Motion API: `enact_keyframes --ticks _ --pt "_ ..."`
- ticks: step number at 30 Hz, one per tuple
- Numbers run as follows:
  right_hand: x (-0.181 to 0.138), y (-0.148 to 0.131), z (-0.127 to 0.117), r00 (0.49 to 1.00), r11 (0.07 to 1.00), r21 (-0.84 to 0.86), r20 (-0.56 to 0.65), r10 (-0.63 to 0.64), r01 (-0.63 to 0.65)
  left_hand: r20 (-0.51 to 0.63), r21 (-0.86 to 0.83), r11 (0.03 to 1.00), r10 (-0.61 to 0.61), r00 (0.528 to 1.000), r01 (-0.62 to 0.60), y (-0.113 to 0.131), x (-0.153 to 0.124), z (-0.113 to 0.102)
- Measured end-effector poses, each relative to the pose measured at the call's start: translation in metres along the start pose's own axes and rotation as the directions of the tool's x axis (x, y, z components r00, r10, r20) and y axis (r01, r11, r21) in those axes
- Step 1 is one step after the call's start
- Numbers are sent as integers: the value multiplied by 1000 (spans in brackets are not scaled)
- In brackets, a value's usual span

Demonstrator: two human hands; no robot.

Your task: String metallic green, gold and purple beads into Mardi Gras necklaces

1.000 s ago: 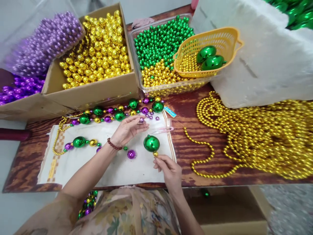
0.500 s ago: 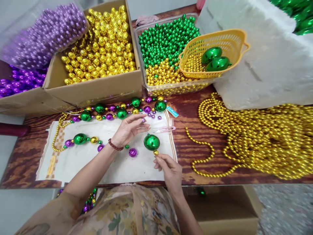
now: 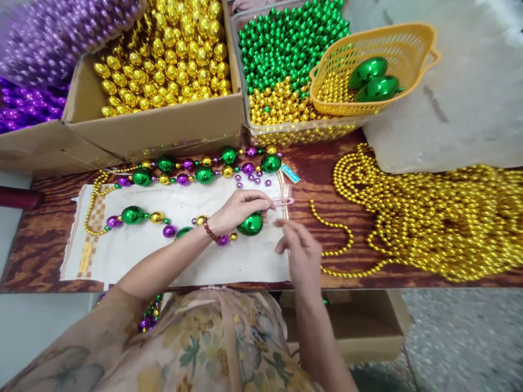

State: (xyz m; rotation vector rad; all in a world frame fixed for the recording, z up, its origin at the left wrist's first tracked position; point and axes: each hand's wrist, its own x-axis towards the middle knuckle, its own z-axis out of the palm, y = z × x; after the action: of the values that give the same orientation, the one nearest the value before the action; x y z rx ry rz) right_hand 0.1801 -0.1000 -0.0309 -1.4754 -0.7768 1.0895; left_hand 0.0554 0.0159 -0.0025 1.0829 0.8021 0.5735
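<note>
Holding the left hand (image 3: 243, 211) bent at the far side of the large green bead (image 3: 250, 225), over the white cloth (image 3: 122, 247); cannot tell whether pinching anything. Holding the right hand (image 3: 303, 250) loosely curled and blurred, right of that bead, with gold bead strands (image 3: 441, 223) farther right; cannot tell its grip

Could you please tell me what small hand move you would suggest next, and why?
I would probably bring the right hand to the big green ball: the left hand is over it, while the right is off to one side, blurred, with nothing clearly visible in its grasp.
</note>
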Motion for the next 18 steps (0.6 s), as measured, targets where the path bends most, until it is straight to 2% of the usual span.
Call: enact_keyframes --ticks 2,4,6,9,10,11,13,15,18 --pt "13 -8 -3 996 995 89 -77 -47 54 166 117 993 -11 986 -9 7 2 3" --pt "24 -13 -4 996 973 221 -74 -50 65 283 181 983 -21 959 -32 11 3 7" --pt "31 -19 -8 986 938 332 -160 -45 96 348 221 975 -44 936 -37 13 4 11" --pt "37 -27 -23 912 884 403 -406 -59 236 391 280 960 -97 915 -18 18 7 13" --pt "38 -29 -27 896 875 409 -440 -61 260 402 285 958 -106 909 -14 20 9 14" --pt "37 -31 -29 904 877 411 -424 -58 249 406 281 960 -104 908 -16 24 10 15" --pt "32 -35 -27 952 900 398 -302 -51 175 413 264 964 -87 907 -28 32 13 20" --pt "25 -37 -22 973 906 393 -217 -78 160 439 251 967 -75 895 -42 40 14 26" --pt "18 -44 -26 964 868 440 -224 -143 231 521 265 963 -97 848 -53 46 14 32"
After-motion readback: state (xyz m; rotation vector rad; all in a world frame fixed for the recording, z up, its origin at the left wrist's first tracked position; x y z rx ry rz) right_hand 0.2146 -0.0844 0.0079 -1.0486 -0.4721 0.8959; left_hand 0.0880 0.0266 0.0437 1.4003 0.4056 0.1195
